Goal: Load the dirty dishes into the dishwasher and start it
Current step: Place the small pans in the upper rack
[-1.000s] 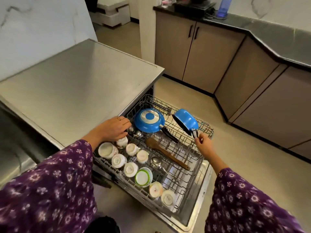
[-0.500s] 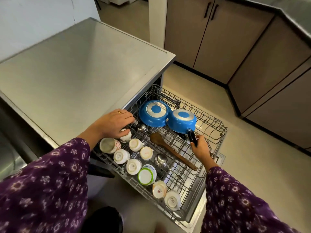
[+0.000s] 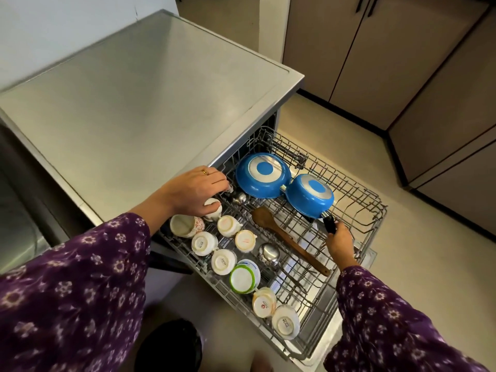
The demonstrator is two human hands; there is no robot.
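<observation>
Right hand (image 3: 341, 244) is clamping on the black handle (image 3: 329, 224) of the small blue saucepan (image 3: 310, 196), fingers wrapping round it. The saucepan is sitting upside down in the pulled-out dishwasher rack (image 3: 375, 210), towards the back right, with its handle pointing at me. Its blue enamel sides and silver base with a blue disc in the middle are facing up.

It's touching the bigger blue pan (image 3: 263, 175) on its left. That pan has the same finish and is also lying base-up.

Left hand (image 3: 196, 190) is lying over a small white cup (image 3: 213, 209) at the rack's back left corner, thumb curling against its side. I can't tell whether that is a real grip or just resting.

Rack contents:
- White cups are sitting mostly base-up in a line along the left side, running to the front corner.
- A floral mug (image 3: 186, 225) is lying on its side just beside my left wrist.
- A green-rimmed cup (image 3: 244, 276) is sitting inverted partway down the line.
- A wooden spatula (image 3: 287, 237) is lying diagonally across the middle tines.
- A steel ladle (image 3: 269, 253) is resting bowl-down beside it, and a second steel piece (image 3: 240, 198) is showing near the big pan.

The steel dishwasher top (image 3: 134, 103) is showing to my left.
</observation>
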